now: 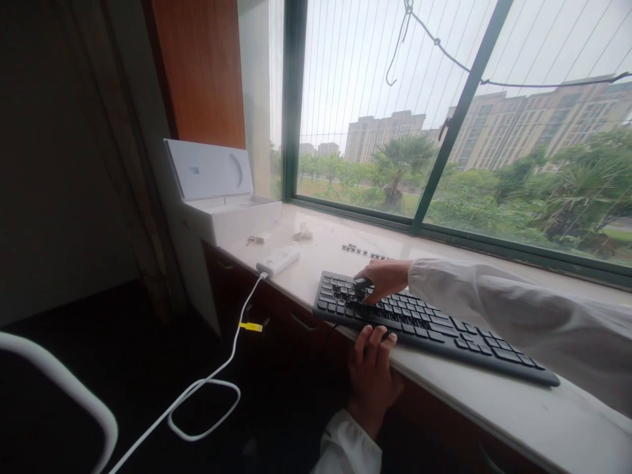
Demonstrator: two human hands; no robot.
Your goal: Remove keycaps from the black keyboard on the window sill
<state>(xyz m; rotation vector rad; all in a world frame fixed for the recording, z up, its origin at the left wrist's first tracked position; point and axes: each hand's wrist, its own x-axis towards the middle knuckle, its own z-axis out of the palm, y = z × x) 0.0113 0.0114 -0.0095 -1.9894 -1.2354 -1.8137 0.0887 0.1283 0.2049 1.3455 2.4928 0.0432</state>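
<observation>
A black keyboard [424, 329] lies at a slant along the front of the white sill. Some of its keycaps are off on the left part, baring dark sockets. My right hand [388, 276] reaches in over that part, closed around a keycap puller [363, 283] with a dark handle and thin metal ends pointing left. Whether its tips grip a key is too small to tell. From below, my left hand [374, 372] curls its fingers over the keyboard's front edge. Loose keycaps [364, 251] sit in a row behind the keyboard, partly hidden by my right hand.
A white box [237, 217] with its lid raised stands at the sill's far left. Near it are a white power bank [278, 261] with a white cable [232, 349] hanging off the edge, and a crumpled pale scrap [302, 232]. A green-framed window [419, 227] runs behind.
</observation>
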